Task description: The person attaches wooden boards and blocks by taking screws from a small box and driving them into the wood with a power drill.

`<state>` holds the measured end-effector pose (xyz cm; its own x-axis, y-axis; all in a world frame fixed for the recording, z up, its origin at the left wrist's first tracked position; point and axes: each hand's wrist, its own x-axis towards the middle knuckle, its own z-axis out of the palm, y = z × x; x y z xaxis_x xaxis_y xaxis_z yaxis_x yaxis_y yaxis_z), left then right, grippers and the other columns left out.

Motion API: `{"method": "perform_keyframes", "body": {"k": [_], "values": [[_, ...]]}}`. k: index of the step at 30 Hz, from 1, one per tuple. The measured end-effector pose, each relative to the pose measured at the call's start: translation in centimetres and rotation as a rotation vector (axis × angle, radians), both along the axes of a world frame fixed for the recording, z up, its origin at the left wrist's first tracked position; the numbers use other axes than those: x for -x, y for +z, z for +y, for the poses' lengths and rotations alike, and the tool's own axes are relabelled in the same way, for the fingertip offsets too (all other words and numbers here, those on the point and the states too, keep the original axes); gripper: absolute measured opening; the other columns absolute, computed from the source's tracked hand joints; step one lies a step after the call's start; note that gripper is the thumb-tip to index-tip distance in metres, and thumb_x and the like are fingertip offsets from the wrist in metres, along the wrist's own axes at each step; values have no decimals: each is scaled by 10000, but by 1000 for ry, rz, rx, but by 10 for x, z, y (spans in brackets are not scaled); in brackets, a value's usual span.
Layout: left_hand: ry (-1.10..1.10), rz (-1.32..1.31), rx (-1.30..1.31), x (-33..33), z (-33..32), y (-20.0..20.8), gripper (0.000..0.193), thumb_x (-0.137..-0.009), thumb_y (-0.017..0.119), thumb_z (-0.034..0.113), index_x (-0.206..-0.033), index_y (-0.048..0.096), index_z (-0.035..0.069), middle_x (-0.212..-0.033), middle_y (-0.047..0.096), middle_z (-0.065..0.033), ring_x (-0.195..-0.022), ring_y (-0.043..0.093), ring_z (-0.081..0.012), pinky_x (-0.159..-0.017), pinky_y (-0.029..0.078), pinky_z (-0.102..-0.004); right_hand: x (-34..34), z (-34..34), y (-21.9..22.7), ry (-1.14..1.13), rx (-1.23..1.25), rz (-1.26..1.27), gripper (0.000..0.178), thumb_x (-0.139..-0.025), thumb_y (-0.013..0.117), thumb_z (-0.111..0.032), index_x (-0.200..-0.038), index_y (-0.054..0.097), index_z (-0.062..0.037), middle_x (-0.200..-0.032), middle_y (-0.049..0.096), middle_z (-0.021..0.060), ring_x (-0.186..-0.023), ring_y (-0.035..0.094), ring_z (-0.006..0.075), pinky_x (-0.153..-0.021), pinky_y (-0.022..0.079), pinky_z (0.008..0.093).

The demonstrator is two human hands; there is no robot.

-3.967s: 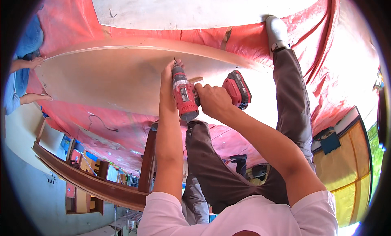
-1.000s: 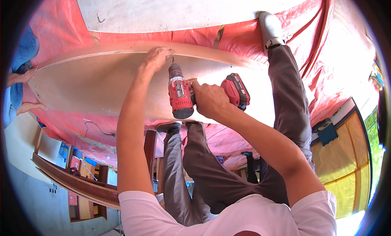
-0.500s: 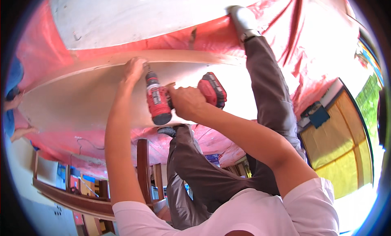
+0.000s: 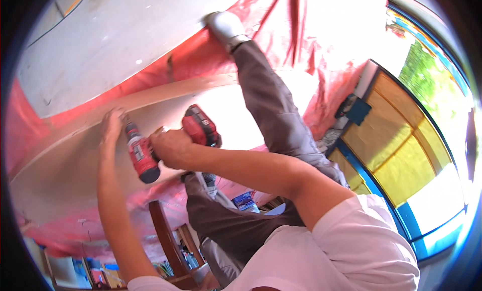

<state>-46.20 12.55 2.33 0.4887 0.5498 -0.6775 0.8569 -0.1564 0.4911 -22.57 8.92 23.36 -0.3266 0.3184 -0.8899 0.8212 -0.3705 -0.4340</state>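
My right hand (image 4: 173, 148) is wrapped around the grip of a red and black cordless drill (image 4: 142, 158). The drill's nose points away from me, toward a pale wooden strip (image 4: 165, 93) along the far edge of a light panel (image 4: 85, 148). Beside the drill's tip, my left hand (image 4: 113, 124) rests against that strip with its fingers bent and drawn together. Whatever those fingers pinch, if anything, is too small to make out.
Red plastic sheeting (image 4: 201, 57) lies beneath the panel. Beyond it is a large whitish board (image 4: 120, 34). My outstretched leg (image 4: 271, 97) crosses the panel's right part. Dark wooden furniture (image 4: 168, 235) stands near at lower left, and a yellow-paned door (image 4: 401, 135) is at right.
The view has swung right and tilted, so hands and drill appear farther left and lower. A person at the left edge has mostly gone from view. Both hands keep their places at the strip.
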Motion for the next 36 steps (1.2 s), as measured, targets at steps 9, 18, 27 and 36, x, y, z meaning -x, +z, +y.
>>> {"method": "perform_keyframes", "body": {"k": [9, 18, 27, 36], "values": [[-10, 88, 45, 1, 1, 3, 230, -855, 625, 118, -1069, 701, 82, -1095, 672, -149, -1050, 618, -354, -910, 493, -430, 0, 7, 6, -39, 35, 4, 362, -748, 698, -108, -1086, 608, -13, -946, 684, 193, -932, 679, 347, -738, 567, 433], [110, 326, 74, -8, 6, 20, 263, -838, 654, 293, -979, 716, 79, -1051, 680, -178, -1007, 639, -373, -861, 506, -467, 3, 10, 2, 38, 80, -40, 358, -785, 646, -83, -1136, 576, -107, -940, 690, 173, -901, 682, 367, -740, 552, 474], [-21, 63, -32, 0, 9, 18, 202, -870, 596, 190, -1024, 719, 146, -1068, 683, -118, -1020, 633, -317, -901, 498, -425, 3, 15, 2, 68, 47, 3, 459, -771, 641, -120, -1199, 496, -36, -910, 671, 232, -838, 674, 408, -750, 540, 487], [52, -144, -76, 1, -1, 11, 268, -870, 528, 90, -1039, 723, 162, -1047, 691, -113, -1013, 636, -305, -888, 501, -416, 2, 8, 1, 72, -20, 22, 420, -764, 641, -122, -1150, 509, -26, -873, 667, 231, -807, 676, 402, -727, 542, 487]]}}
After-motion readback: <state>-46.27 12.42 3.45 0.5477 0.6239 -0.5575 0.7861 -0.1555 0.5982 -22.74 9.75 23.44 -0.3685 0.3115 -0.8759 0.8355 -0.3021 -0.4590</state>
